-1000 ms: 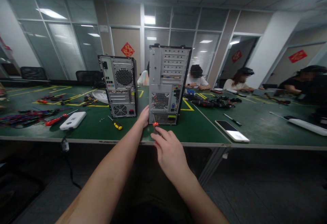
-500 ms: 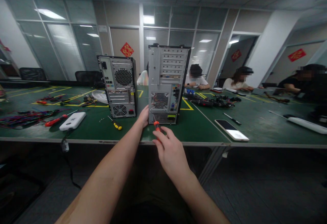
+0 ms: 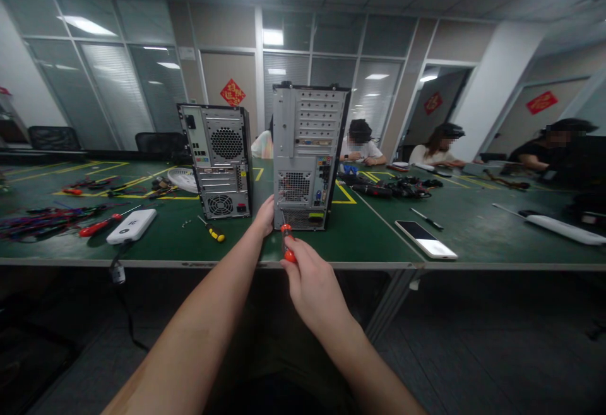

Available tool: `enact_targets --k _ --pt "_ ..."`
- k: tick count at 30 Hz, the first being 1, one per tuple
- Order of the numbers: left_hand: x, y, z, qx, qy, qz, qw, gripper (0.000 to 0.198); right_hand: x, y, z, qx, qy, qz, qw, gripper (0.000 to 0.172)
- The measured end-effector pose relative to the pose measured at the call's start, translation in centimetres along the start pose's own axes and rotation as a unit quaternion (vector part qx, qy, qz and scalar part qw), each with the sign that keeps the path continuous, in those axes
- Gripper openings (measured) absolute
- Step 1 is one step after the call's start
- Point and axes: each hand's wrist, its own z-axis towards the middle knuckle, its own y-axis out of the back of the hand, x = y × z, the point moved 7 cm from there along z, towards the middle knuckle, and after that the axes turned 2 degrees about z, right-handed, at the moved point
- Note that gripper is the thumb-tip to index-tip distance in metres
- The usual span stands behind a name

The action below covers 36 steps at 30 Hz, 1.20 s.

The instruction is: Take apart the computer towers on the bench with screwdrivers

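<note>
A large grey computer tower stands upright near the table's front edge, its back panel facing me. My left hand holds its lower left side, the fingers partly hidden along the case. In my right hand is a screwdriver with a red and dark handle, gripped near the handle's end between thumb and fingers. Its shaft points up at the tower's lower left corner; whether the tip sits on a screw is too small to tell. A smaller computer tower stands to the left, also back panel forward.
Left on the green table lie a yellow-black screwdriver, small loose screws, a white power bank, a red screwdriver and tangled cables. On the right are a phone and black cables. Several people sit across.
The right hand's fingers have shifted on the screwdriver handle, which now stands more upright and shows more of its red end. The left hand keeps its place on the tower. My view has turned slightly.
</note>
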Motion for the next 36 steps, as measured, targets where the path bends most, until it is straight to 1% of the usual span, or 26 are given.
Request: enact_targets --k 5,8,10,15,19,21,24,26,32,36 --pt "0.35 0.10 0.37 0.009 0.000 -0.001 1.000 0.043 -0.08 -0.01 -0.20 0.000 0.021 -0.028 0.999 0.039" --pt "0.46 0.18 0.46 0.007 0.000 -0.001 1.000 0.042 0.11 -0.06 -0.45 0.023 0.049 -0.086 0.995 0.045" --pt "0.45 0.22 0.46 0.004 0.000 -0.001 1.000 0.043 0.21 -0.15 -0.54 0.037 0.056 -0.103 0.992 0.047" --pt "0.35 0.18 0.41 0.006 0.000 0.001 1.000 0.044 0.17 -0.10 -0.28 0.019 0.016 -0.041 0.999 0.037" --pt "0.27 0.18 0.33 0.004 0.001 0.001 1.000 0.043 0.04 -0.15 -0.14 0.013 0.001 -0.030 0.999 0.038" --pt "0.18 0.17 0.26 0.004 -0.001 0.001 1.000 0.044 0.01 -0.09 -0.22 0.019 0.012 -0.057 0.998 0.039" --pt "0.08 0.18 0.17 0.004 -0.003 0.002 1.000 0.044 0.11 -0.01 -0.42 0.035 0.041 -0.118 0.992 0.045" --pt "0.11 0.21 0.15 0.002 0.000 0.002 1.000 0.044 0.17 0.08 -0.44 0.039 0.045 -0.124 0.990 0.046" --pt "0.27 0.12 0.23 0.003 0.003 -0.008 1.000 0.039 -0.08 0.12 0.06 0.000 -0.010 -0.043 0.999 0.033" --pt "0.20 -0.06 0.13 0.012 0.001 -0.016 1.000 0.039 -0.67 0.23 0.25 -0.026 -0.043 -0.020 0.999 0.014"
